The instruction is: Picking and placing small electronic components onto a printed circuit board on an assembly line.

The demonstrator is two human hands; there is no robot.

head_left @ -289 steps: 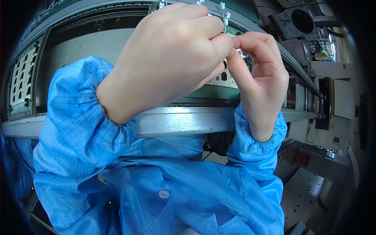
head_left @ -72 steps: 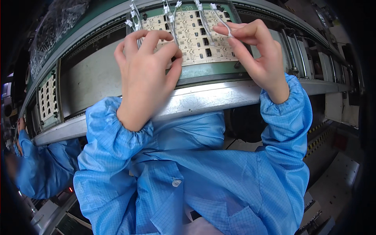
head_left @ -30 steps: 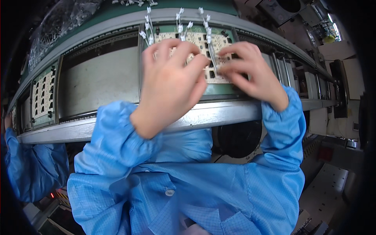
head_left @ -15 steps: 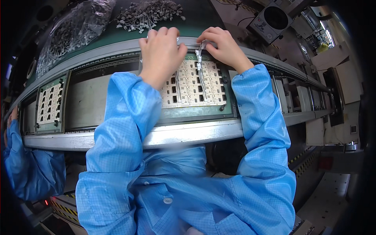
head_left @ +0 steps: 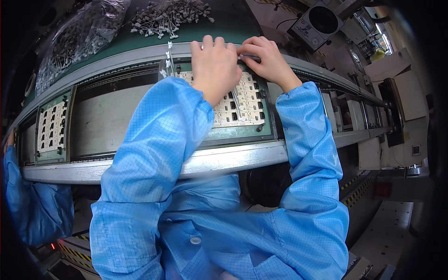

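Note:
My left hand (head_left: 215,67) is above a framed panel of white circuit boards (head_left: 224,120), its back to me and fingers curled down. Whatever those fingers grip is hidden. Close on its right, my right hand (head_left: 268,60) pinches a short white connector cable (head_left: 240,57) at the far side of the panel. Thin white wires (head_left: 236,100) run down over the boards, below the left hand. Left of that hand, more white-plugged cables (head_left: 170,56) lie across the far rail. Black sockets (head_left: 234,116) stand in rows on the boards.
A heap of loose connector cables (head_left: 172,16) lies on the green surface beyond the far rail (head_left: 109,58), beside a clear bag of cables (head_left: 77,37). Another framed panel (head_left: 52,123) sits leftward on the track. A co-worker's blue sleeve (head_left: 35,205) shows at the left edge.
My left hand has moved right, close to my right hand, uncovering the cables at the panel's left. The right hand stays near the same spot, still pinching.

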